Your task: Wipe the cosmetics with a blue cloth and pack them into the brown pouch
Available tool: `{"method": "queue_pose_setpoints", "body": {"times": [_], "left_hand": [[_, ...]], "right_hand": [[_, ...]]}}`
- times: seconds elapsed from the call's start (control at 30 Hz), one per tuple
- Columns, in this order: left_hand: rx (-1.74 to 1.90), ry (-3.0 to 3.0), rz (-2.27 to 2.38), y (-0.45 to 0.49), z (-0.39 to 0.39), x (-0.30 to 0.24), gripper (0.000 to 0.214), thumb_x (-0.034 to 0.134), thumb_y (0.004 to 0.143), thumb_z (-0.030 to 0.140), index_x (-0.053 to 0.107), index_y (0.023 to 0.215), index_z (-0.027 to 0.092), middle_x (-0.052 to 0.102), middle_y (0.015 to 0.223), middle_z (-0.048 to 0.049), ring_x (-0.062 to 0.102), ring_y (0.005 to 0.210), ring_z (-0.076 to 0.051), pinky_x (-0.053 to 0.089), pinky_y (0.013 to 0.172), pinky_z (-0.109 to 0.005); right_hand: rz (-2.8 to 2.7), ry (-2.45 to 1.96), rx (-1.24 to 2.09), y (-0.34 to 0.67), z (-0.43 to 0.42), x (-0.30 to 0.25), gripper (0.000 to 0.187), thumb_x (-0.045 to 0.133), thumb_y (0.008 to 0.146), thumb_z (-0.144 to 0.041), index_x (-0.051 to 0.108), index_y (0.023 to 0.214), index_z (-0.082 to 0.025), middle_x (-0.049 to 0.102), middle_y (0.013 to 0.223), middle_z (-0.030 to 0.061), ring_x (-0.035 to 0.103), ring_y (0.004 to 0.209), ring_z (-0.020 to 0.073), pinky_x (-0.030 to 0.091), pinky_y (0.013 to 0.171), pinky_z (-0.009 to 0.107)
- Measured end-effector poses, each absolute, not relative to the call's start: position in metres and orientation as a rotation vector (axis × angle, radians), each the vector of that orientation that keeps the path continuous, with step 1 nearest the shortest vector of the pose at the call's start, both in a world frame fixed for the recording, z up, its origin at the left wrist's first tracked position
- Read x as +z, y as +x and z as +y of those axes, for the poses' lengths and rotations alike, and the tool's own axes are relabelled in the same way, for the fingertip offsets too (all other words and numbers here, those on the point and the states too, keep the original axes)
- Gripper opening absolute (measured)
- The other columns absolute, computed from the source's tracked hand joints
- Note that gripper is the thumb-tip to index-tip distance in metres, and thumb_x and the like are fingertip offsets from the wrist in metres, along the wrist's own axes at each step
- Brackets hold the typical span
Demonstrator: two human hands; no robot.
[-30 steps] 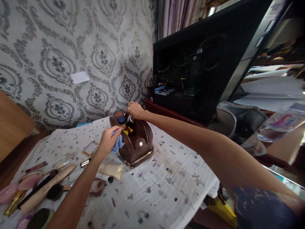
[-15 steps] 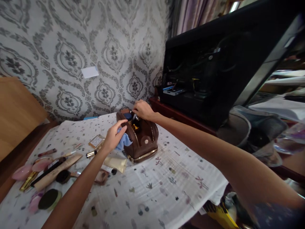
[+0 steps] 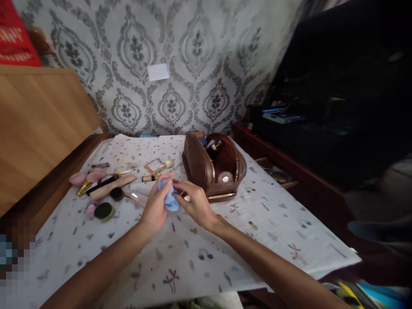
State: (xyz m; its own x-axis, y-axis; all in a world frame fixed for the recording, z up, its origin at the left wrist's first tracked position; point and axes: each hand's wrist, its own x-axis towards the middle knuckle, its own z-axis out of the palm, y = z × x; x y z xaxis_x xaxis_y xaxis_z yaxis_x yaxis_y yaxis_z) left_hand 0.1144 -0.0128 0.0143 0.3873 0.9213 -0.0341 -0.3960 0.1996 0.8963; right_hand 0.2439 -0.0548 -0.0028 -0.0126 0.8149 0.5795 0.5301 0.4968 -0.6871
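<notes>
My left hand (image 3: 156, 208) is closed around a crumpled light-blue cloth (image 3: 169, 198) over the table. My right hand (image 3: 198, 201) meets it at the cloth, fingers bent in a pinch. A small item with a dark part and a pale end shows between its fingers, mostly hidden, so I cannot tell its kind. Just behind my right hand stands a brown toiletry bag (image 3: 198, 165), unzipped, with several items inside. Beyond my left hand lie a gold-and-black tube (image 3: 149, 178) and a square compact (image 3: 155, 165).
Several cosmetics lie at the left, among them a beige tube (image 3: 112, 187), a dark round jar (image 3: 104, 211) and pink sponges (image 3: 95, 175). A patterned white cloth (image 3: 257, 240) covers the table. A wooden panel (image 3: 41, 128) stands left, a large black screen (image 3: 337, 86) right.
My right hand has come out of the bag and joined my left hand at the blue cloth. Both hands are now in front of the bag, and the view has shifted.
</notes>
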Motion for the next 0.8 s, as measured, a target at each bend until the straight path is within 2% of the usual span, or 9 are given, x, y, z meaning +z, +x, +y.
{"method": "queue_pose_setpoints", "body": {"times": [0.13, 0.23, 0.33, 0.4, 0.47, 0.53, 0.6, 0.7, 0.8], "left_hand": [[0.936, 1.015, 0.618, 0.093, -0.027, -0.007, 0.050, 0.082, 0.072, 0.033, 0.062, 0.117, 0.027, 0.065, 0.094, -0.0002, 0.064, 0.088, -0.014, 0.050, 0.077, -0.024], [0.939, 1.156, 0.666, 0.075, -0.013, -0.018, 0.036, 0.076, 0.075, 0.032, 0.067, 0.108, 0.021, 0.066, 0.095, -0.0037, 0.063, 0.086, -0.016, 0.050, 0.075, -0.026], [0.994, 1.509, 0.825, 0.048, 0.019, -0.014, 0.022, 0.065, 0.081, 0.028, 0.068, 0.101, 0.019, 0.066, 0.090, -0.0035, 0.062, 0.077, -0.016, 0.049, 0.069, -0.027], [1.030, 1.786, 1.012, 0.021, 0.045, -0.002, 0.023, 0.056, 0.085, 0.024, 0.067, 0.105, 0.019, 0.067, 0.095, -0.0044, 0.063, 0.083, -0.019, 0.051, 0.073, -0.029], [0.978, 2.088, 1.361, -0.012, 0.069, 0.010, 0.027, 0.053, 0.084, 0.017, 0.066, 0.107, 0.019, 0.069, 0.104, -0.0074, 0.065, 0.096, -0.024, 0.052, 0.085, -0.034], [0.822, 2.291, 1.783, -0.046, 0.088, 0.019, 0.034, 0.053, 0.084, 0.015, 0.065, 0.115, 0.019, 0.067, 0.117, -0.0131, 0.062, 0.112, -0.031, 0.048, 0.096, -0.042], [0.598, 2.270, 2.089, -0.074, 0.101, 0.020, 0.038, 0.053, 0.085, 0.017, 0.063, 0.122, 0.019, 0.066, 0.121, -0.0173, 0.062, 0.113, -0.036, 0.048, 0.095, -0.049], [0.619, 2.176, 1.948, -0.097, 0.114, 0.012, 0.038, 0.056, 0.082, 0.019, 0.065, 0.119, 0.017, 0.068, 0.119, -0.0175, 0.063, 0.112, -0.037, 0.049, 0.095, -0.049], [0.749, 2.163, 1.600, -0.096, 0.124, 0.000, 0.033, 0.057, 0.081, 0.024, 0.069, 0.111, 0.019, 0.071, 0.114, -0.0112, 0.066, 0.108, -0.030, 0.053, 0.092, -0.039]], "right_hand": [[-1.590, -1.204, 0.450, 0.233, -0.045, -0.017, 0.020, 0.059, 0.086, -0.013, 0.074, 0.097, -0.020, 0.070, 0.085, 0.0030, 0.062, 0.071, 0.0147, 0.050, 0.067, 0.026], [-1.586, -1.224, 0.470, 0.224, -0.041, -0.023, 0.014, 0.064, 0.085, -0.019, 0.075, 0.093, -0.020, 0.068, 0.080, 0.0025, 0.059, 0.066, 0.0139, 0.049, 0.063, 0.025], [-1.562, -1.243, 0.512, 0.213, -0.037, -0.028, 0.017, 0.063, 0.088, -0.026, 0.076, 0.097, -0.020, 0.066, 0.082, 0.0032, 0.058, 0.062, 0.0128, 0.049, 0.058, 0.025], [-1.556, -1.248, 0.546, 0.205, -0.035, -0.032, 0.018, 0.061, 0.088, -0.026, 0.075, 0.098, -0.020, 0.066, 0.085, 0.0037, 0.059, 0.063, 0.0123, 0.049, 0.057, 0.024], [-1.576, -1.247, 0.568, 0.198, -0.034, -0.038, 0.019, 0.059, 0.088, -0.025, 0.075, 0.096, -0.020, 0.067, 0.088, 0.0044, 0.061, 0.065, 0.0127, 0.050, 0.058, 0.024], [-1.602, -1.250, 0.571, 0.192, -0.034, -0.044, 0.020, 0.057, 0.088, -0.025, 0.075, 0.096, -0.020, 0.068, 0.089, 0.0052, 0.062, 0.068, 0.0139, 0.051, 0.060, 0.025], [-1.616, -1.260, 0.559, 0.188, -0.034, -0.049, 0.020, 0.056, 0.089, -0.026, 0.075, 0.095, -0.019, 0.069, 0.089, 0.0063, 0.064, 0.071, 0.0155, 0.052, 0.062, 0.027], [-1.645, -1.290, 0.552, 0.187, -0.035, -0.055, 0.021, 0.055, 0.091, -0.026, 0.074, 0.091, -0.019, 0.069, 0.088, 0.0071, 0.064, 0.074, 0.0175, 0.053, 0.064, 0.029], [-1.670, -1.314, 0.540, 0.189, -0.037, -0.057, 0.021, 0.054, 0.093, -0.027, 0.074, 0.090, -0.020, 0.069, 0.087, 0.0068, 0.064, 0.074, 0.0184, 0.053, 0.065, 0.029]]}}
